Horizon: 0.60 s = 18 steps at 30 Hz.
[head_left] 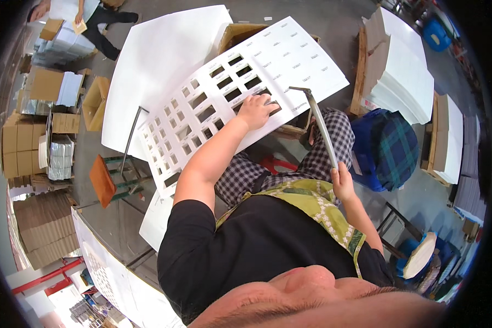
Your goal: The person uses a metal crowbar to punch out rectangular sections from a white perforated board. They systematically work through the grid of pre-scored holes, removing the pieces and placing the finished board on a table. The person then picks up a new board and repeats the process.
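A large white board (187, 117) with rows of rectangular cut-out windows on its left part lies tilted across my lap and a cardboard box. Small printed marks dot its solid right part. My left hand (257, 112) rests on the board with its fingers apart, over the larger dark windows near the middle. My right hand (343, 183) is wrapped round the lower end of a hammer-like metal tool (323, 128). This tool has a long, slightly curved handle, and its short dark crosswise head is over the board's near right part.
Beyond the board stands an open cardboard box (240, 34). A large white sheet (147, 65) spreads behind to the left. White sheet stacks (402, 71) and a blue bin (366, 164) under plaid cloth are on my right. An orange-topped stool (103, 180) and another person (101, 27) are leftward.
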### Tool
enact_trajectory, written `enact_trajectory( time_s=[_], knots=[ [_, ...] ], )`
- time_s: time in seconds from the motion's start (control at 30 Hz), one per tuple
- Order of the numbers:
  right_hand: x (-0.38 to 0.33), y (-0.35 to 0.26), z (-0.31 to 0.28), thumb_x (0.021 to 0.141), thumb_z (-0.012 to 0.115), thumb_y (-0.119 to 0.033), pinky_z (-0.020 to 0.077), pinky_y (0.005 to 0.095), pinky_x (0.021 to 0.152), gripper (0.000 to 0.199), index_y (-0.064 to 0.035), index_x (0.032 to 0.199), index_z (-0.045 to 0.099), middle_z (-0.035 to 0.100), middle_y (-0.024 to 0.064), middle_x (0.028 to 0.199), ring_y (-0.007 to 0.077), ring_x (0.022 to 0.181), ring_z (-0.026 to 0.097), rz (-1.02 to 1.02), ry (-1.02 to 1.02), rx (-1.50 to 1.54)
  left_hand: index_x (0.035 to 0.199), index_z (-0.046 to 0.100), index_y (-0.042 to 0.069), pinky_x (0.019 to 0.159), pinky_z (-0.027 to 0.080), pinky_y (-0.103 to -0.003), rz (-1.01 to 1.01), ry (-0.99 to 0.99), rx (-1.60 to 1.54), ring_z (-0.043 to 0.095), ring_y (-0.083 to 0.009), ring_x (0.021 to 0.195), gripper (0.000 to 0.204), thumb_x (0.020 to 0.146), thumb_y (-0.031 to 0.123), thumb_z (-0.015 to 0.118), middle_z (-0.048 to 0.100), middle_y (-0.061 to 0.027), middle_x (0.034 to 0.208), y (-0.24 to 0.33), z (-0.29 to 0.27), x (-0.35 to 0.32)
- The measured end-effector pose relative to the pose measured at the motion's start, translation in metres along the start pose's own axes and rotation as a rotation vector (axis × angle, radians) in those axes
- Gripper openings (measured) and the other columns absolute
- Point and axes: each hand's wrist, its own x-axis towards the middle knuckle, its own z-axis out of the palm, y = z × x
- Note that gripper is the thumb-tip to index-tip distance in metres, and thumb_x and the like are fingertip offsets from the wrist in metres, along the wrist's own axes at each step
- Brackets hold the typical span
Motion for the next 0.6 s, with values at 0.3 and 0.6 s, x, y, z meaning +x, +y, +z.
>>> enact_trajectory(
  time_s=[0.3,0.6],
  knots=[
    [0.006,-0.002,0.003,0.098,0.047,-0.022,0.0414,0.0401,0.053,0.018,-0.0044,0.094,0.046,0.053,0.0147,0.064,0.0304,0.057,0.054,0.015,0.004,-0.005,0.107,0.066,0.027,0.087,0.038,-0.043,-0.095,-0.173,0.081,0.052,-0.0261,0.104,0.033,0.076,0.018,0.059,0.05,-0.006,0.116,0.014,-0.011,0.013],
    [0.013,0.0,0.002,0.097,0.048,-0.022,0.0413,0.042,0.054,0.02,-0.0051,0.089,0.043,0.054,0.0174,0.065,0.0348,0.059,0.055,0.08,-0.042,-0.088,0.103,0.07,0.021,0.092,0.033,-0.048,-0.201,-0.338,0.118,0.046,-0.0259,0.115,0.027,0.08,0.023,0.056,0.048,-0.0073,0.124,0.01,-0.011,0.018]
  ],
)
